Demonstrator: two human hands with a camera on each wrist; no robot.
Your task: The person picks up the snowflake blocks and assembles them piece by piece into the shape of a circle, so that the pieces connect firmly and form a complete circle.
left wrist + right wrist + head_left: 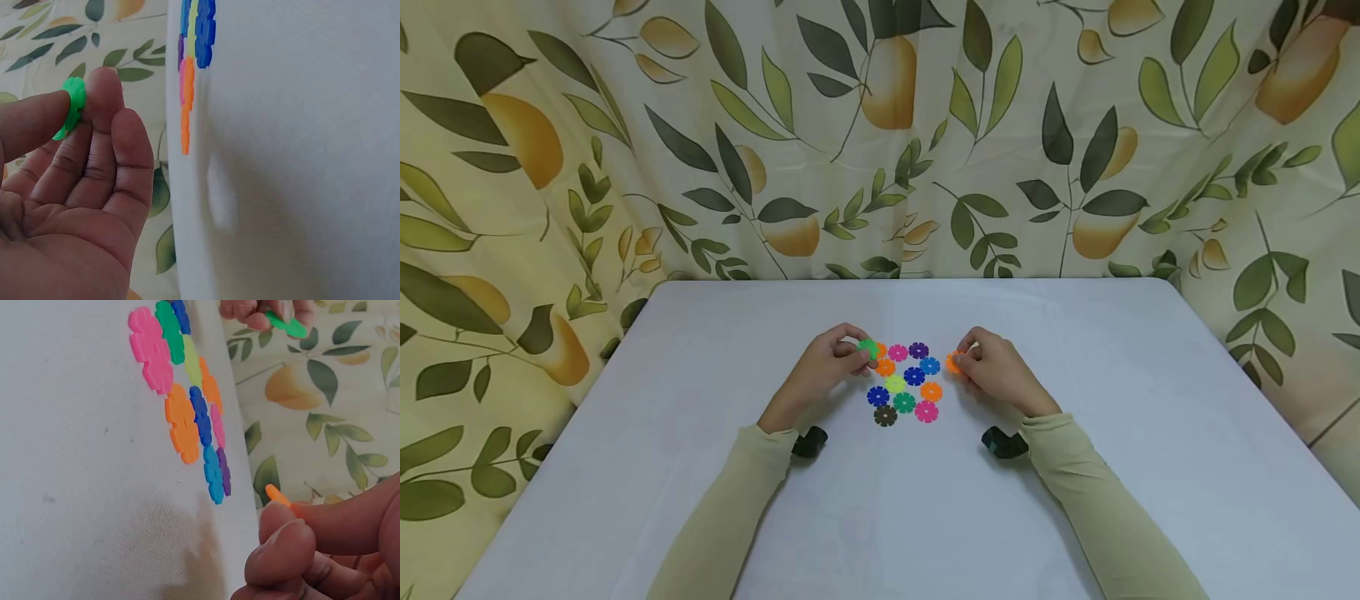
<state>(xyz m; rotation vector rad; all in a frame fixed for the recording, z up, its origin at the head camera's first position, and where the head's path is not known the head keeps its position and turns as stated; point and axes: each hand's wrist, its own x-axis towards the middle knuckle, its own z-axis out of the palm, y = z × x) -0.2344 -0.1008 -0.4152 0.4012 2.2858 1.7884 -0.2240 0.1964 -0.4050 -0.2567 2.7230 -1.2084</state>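
Toward the far edge of the white surface [880, 517], about midway between its left and right edges, the head view shows a loose cluster of notched discs [909, 375] lying flat, in orange, pink, purple, blues, yellow-green, dark green and a dark tone. Left of the cluster, the left hand [827, 365] pinches a bright green disc [867, 346]; right of it, the right hand [1000, 368] pinches an orange disc [952, 363]. Beyond the far edge hangs a leaf-printed cloth [820, 187]. From the left wrist, the green disc sits between thumb and fingers [103, 97], clear of the surface, the other fingers nearly straight and close together. From the right wrist, only a sliver of the orange disc shows past the thumb and curled fingers that hold it narrowly, off the surface; a light blue disc [213, 476] and a purple disc [225, 478] are the cluster's nearest pieces to that hand.
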